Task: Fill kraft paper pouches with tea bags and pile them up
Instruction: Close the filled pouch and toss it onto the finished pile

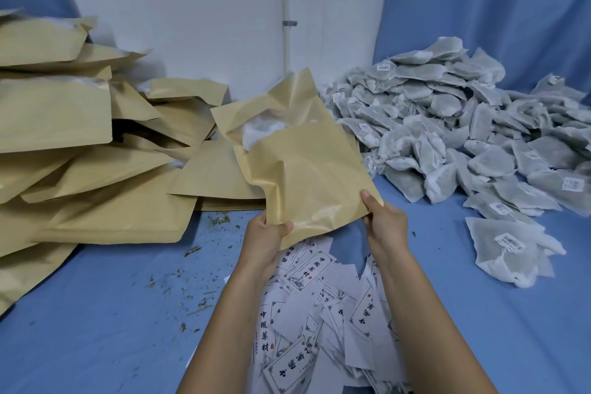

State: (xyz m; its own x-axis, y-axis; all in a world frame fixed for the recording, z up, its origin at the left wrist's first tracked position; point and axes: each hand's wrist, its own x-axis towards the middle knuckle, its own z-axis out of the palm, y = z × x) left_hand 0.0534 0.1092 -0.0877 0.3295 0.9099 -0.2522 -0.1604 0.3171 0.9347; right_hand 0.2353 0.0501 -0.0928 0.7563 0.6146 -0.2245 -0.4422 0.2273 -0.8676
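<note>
Both hands hold one kraft paper pouch point(303, 169) up above the blue table, near the middle of the view. My left hand point(267, 233) pinches its lower left corner and my right hand point(382, 221) pinches its lower right corner. The pouch tilts away from me, with its open mouth at the far end, where white tea bag material shows inside. A big heap of grey-white tea bags point(454, 125) lies at the right. One loose tea bag point(508, 249) lies apart, closer to me. A tall pile of kraft pouches point(80, 153) fills the left side.
Printed white paper labels point(319, 313) lie scattered under my forearms on the blue table cover point(112, 313). Bits of dried herb point(192, 291) litter the cloth left of centre. A white wall with a pipe point(286, 9) and blue curtains stand behind.
</note>
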